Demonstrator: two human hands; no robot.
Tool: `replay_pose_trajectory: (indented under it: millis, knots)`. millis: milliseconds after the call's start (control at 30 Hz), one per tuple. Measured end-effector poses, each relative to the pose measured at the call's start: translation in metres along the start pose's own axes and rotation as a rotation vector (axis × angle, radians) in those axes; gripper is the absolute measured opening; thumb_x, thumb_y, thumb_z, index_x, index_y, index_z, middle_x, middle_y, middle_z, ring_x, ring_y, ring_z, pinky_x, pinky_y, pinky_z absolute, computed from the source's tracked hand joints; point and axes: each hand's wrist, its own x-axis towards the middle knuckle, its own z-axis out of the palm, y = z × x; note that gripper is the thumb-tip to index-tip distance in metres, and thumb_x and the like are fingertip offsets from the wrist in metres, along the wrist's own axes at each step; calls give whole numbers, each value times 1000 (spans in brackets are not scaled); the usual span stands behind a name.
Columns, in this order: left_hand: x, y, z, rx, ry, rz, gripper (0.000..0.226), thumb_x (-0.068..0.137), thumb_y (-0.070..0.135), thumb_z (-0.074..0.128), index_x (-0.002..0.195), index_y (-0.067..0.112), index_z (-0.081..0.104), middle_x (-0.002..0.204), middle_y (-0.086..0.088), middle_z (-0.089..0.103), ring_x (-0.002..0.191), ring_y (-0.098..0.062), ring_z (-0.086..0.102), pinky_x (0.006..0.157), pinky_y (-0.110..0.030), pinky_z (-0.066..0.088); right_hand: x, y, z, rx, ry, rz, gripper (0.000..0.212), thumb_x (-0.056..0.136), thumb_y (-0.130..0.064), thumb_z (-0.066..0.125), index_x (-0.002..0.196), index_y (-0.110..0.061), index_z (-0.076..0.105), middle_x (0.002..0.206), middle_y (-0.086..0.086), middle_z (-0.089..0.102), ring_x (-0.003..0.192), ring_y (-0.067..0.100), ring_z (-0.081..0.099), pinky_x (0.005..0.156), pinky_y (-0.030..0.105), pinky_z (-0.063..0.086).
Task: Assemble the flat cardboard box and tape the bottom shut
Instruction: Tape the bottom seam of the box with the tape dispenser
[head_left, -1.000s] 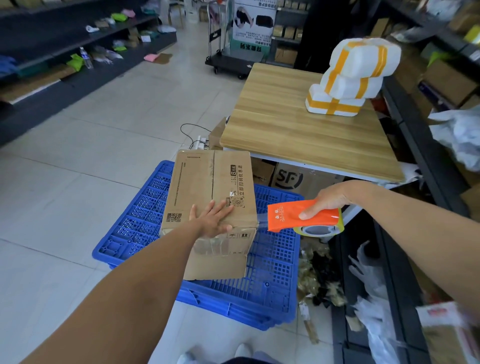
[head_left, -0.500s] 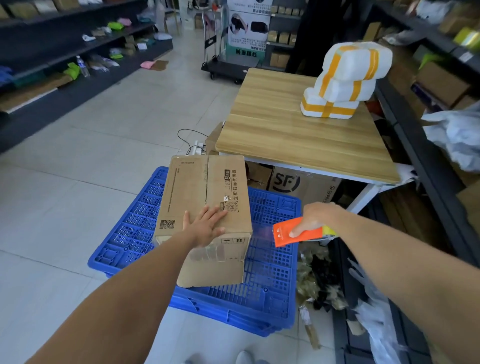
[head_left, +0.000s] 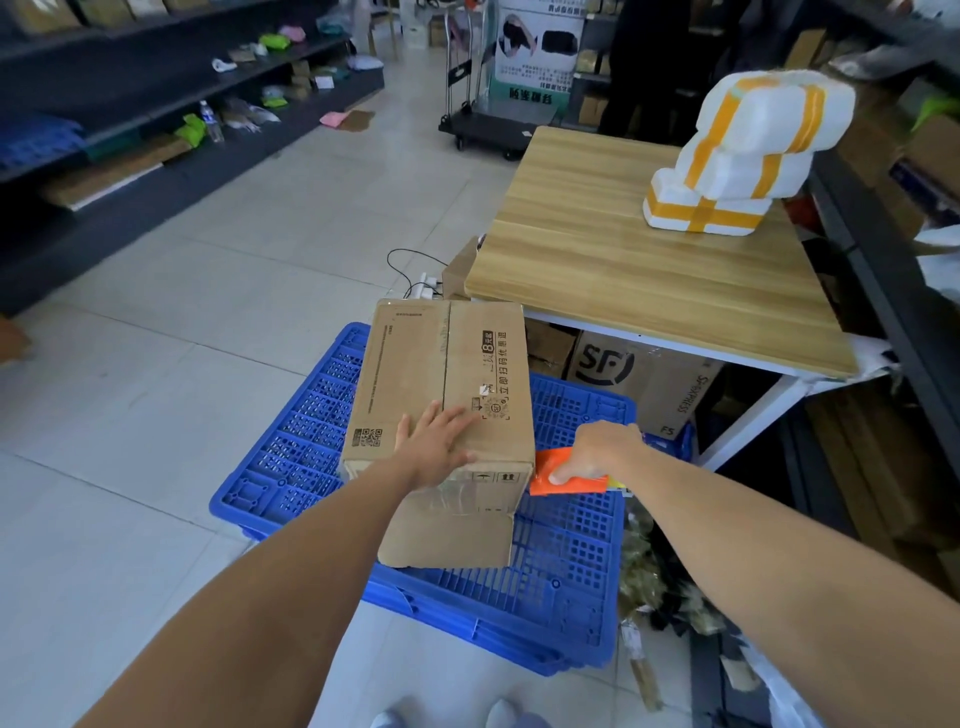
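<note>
Now, the scene in lines:

Box: the cardboard box (head_left: 441, 384) is folded up and stands on a blue plastic pallet (head_left: 561, 566) on the floor, just in front of the wooden worktop (head_left: 623, 270); its closed flaps face up, with the centre seam running away from the person.

Loose flap: one flap on the near side hangs down below the box edge, with clear tape showing on the near face above it.

Left hand: the left hand (head_left: 434, 444) lies flat on the top of the box near its front edge, fingers spread and open, pressing the flaps down rather than gripping.

Right hand: the right hand (head_left: 600, 452) is closed around an orange tape dispenser (head_left: 561, 475), which sits at the box's near right corner, touching or almost touching it; the roll itself is mostly hidden.

Step in hand: by my reading, taping the seam, with the dispenser being brought to the box edge.

Next move: it likely calls for anchoring the tape on the near face, then drawing it straight along the seam while the left hand holds the flaps level.

Risk: the flaps may spring apart if that pressure eases.
</note>
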Motion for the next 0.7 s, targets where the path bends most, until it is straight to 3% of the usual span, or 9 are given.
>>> replay_pose_trajectory:
  millis: [67,133,233,333,433,533,600,667,700]
  knots:
    - [0,-6,-5,-33,135,-190,72,94,51,42,153,24,12,162,-2,3,149,-25,-7,118,-53,-5,1,1,0,15,-18,9,64,72,-69,62,109,-16,59,116,2,62,116,28,54,104,48,30]
    - [-2,-16,-11,-35,202,-516,95,84,62,49,153,17,4,161,-11,-4,148,-33,-9,117,-53,-5,2,1,0,14,-25,9,69,71,-69,61,115,-16,58,122,2,60,116,27,53,103,47,30]
    - [-2,-32,-21,-397,175,-864,123,69,62,69,152,16,-10,158,-20,4,144,-42,13,117,-55,14,3,-1,-3,-5,-30,3,64,72,-69,61,110,-17,58,116,1,60,115,27,52,102,46,30]
    - [4,-40,-19,-543,125,-843,124,70,56,73,151,4,-5,151,-23,27,135,-38,37,110,-49,35,6,-3,-7,-65,-18,-31,48,73,-65,63,84,-18,54,88,-1,58,100,25,56,106,48,27]
    - [9,-42,-16,-497,121,-862,117,70,57,72,150,1,7,149,-21,29,133,-37,39,109,-48,36,10,-6,-9,-198,30,-57,46,74,-60,63,66,-19,44,67,-4,48,82,23,51,109,50,24]
    - [12,-39,-18,-479,102,-878,118,70,59,72,151,2,7,151,-21,26,135,-37,36,111,-47,34,9,-11,-14,-283,78,-64,47,76,-57,64,62,-19,40,65,-4,44,82,23,47,109,47,25]
    - [13,-40,-19,-463,88,-873,118,70,60,70,150,1,7,152,-21,25,137,-37,33,112,-46,33,14,-12,-13,-223,36,-25,46,74,-58,65,68,-15,49,73,-3,51,88,25,50,108,46,29]
    - [14,-41,-18,-439,78,-866,118,70,62,70,149,0,9,151,-20,28,137,-35,33,112,-45,34,18,-12,-8,-24,-99,50,62,71,-65,65,103,-12,61,109,3,61,110,29,53,106,46,34]
    - [14,-42,-17,-430,80,-864,118,69,62,70,149,0,10,150,-19,29,137,-35,33,112,-44,35,19,-12,-5,16,-147,81,76,69,-68,65,122,-14,56,126,5,57,119,31,51,105,46,36]
